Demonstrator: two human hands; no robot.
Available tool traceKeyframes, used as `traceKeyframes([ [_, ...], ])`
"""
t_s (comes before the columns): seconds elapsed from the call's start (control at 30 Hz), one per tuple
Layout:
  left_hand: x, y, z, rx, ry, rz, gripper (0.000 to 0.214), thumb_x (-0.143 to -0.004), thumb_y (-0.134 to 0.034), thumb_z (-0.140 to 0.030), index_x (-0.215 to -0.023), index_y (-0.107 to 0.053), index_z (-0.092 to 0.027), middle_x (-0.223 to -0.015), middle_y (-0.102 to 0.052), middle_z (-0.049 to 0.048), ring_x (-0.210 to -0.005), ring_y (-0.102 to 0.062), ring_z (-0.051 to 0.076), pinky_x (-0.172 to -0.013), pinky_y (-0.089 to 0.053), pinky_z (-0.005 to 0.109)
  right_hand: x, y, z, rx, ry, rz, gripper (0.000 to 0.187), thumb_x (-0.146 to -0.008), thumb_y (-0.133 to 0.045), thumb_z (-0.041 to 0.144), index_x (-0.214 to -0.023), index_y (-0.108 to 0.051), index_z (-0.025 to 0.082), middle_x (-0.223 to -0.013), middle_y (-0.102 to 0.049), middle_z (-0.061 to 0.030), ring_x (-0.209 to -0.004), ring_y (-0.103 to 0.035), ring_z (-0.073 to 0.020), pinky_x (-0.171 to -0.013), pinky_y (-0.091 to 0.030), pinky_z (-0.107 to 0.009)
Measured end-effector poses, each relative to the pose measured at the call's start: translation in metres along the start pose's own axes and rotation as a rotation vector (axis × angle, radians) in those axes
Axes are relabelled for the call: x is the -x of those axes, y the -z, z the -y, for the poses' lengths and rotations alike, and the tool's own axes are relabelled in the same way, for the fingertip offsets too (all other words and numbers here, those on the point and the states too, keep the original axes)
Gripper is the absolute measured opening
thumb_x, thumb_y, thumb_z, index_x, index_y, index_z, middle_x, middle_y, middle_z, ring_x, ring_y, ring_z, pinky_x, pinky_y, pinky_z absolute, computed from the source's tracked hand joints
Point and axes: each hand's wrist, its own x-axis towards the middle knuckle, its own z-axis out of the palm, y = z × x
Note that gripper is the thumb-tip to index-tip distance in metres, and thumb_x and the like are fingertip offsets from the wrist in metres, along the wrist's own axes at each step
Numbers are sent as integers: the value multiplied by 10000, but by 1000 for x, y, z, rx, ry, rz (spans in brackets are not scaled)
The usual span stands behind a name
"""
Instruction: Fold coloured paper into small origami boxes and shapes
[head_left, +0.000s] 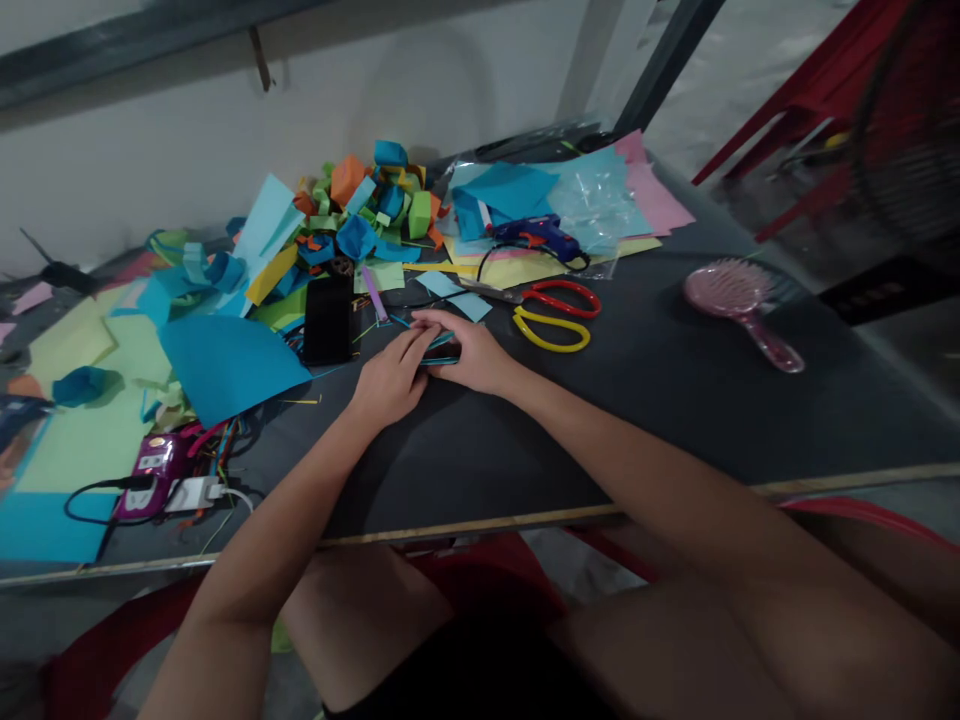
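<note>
My left hand (390,378) and my right hand (463,350) meet on the dark table (637,400), pressing together on a small blue paper piece (441,348) that lies flat between the fingers. Most of the paper is hidden under my fingers. Just beyond my hands lie two pairs of scissors, one red-handled (559,298) and one yellow-handled (547,333), and a black phone (328,318) lies to the left of them.
A heap of folded coloured paper pieces (360,215) sits at the back. A blue glue gun (536,235) rests on paper sheets. A pink hairbrush (742,305) lies at right. Large blue paper (225,365), green sheets and a purple device (150,470) with cables lie at left.
</note>
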Motion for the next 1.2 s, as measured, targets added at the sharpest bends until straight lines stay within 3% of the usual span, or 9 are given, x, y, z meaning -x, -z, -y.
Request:
traceKeyframes([
  [0.13, -1, 0, 0, 91, -34, -21, 763, -755, -461, -66, -1504, -350, -164, -1512, -447, 158, -1409, -443, 282, -1110, -469, 432, 0, 1, -1, 27, -14, 20, 769, -676, -720, 222, -1416, -508, 218, -1349, -624, -123, -1137, -650, -291, -883, -571, -400],
  [0.3, -1, -3, 7, 303, -46, -136, 836, -687, -473, -64, -1503, -318, -165, -1455, -490, 161, -1379, -453, 288, -1153, -402, 487, -1, -3, -9, -36, -60, 18, 951, -660, -773, 259, -1514, -355, 260, -1383, -582, -130, -863, -695, -209, -799, -579, -373],
  [0.47, -2, -13, 22, 655, 117, -98, 786, -752, -561, -165, -1500, -322, -210, -1498, -471, 148, -1171, -599, 262, -1015, -516, 434, 0, -4, -15, -94, -98, 20, 1071, -645, -829, 363, -1553, -268, 275, -1407, -544, -146, -804, -684, -188, -680, -578, -329],
  [0.6, -5, -18, 29, 892, 243, -110, 708, -803, -554, -197, -1482, -356, -227, -1402, -575, 124, -947, -671, 190, -895, -571, 375, 0, -3, -12, -83, -118, 13, 1096, -641, -847, 405, -1557, -263, 258, -1410, -549, -150, -760, -663, -176, -619, -561, -316],
  [0.67, -6, -19, 28, 884, 308, -157, 668, -828, -564, -208, -1468, -373, -213, -1378, -592, 128, -976, -672, 181, -939, -556, 371, 0, -3, -10, -42, -127, 16, 1012, -664, -835, 419, -1528, -343, 227, -1315, -617, -136, -726, -651, -165, -638, -553, -319],
  [0.77, -6, -20, 25, 854, 357, -217, 634, -870, -607, -287, -1455, -377, -202, -1353, -603, 140, -1080, -660, 184, -1000, -528, 354, 0, -1, -4, 17, -146, 51, 669, -759, -759, 496, -1335, -596, 197, -1003, -717, -70, -649, -613, -143, -645, -517, -310],
  [0.9, -7, -22, 27, 906, 388, -332, 625, -894, -637, -434, -1433, -398, -228, -1343, -617, 135, -1182, -640, 192, -1027, -517, 337, -1, 2, 1, 23, -192, 82, 422, -909, -585, 526, -1154, -731, 215, -730, -719, -18, -597, -614, -148, -629, -477, -297],
  [1.03, -8, -18, 36, 965, 432, -400, 621, -881, -666, -488, -1411, -453, -246, -1378, -613, 123, -1234, -623, 201, -1027, -524, 321, -1, 1, 2, 103, -52, 154, 377, -935, -544, 501, -910, -802, 227, -874, -782, -45, -774, -705, -197, -737, -498, -320],
  [1.2, -7, -11, 34, 1188, 433, -406, 633, -802, -773, -425, -1365, -547, -244, -1356, -643, 101, -1188, -649, 189, -1031, -517, 309, 3, -3, 4, 135, -54, 163, 305, -852, -690, 429, -1105, -779, 285, -1006, -795, -22, -819, -729, -228, -754, -522, -337],
])
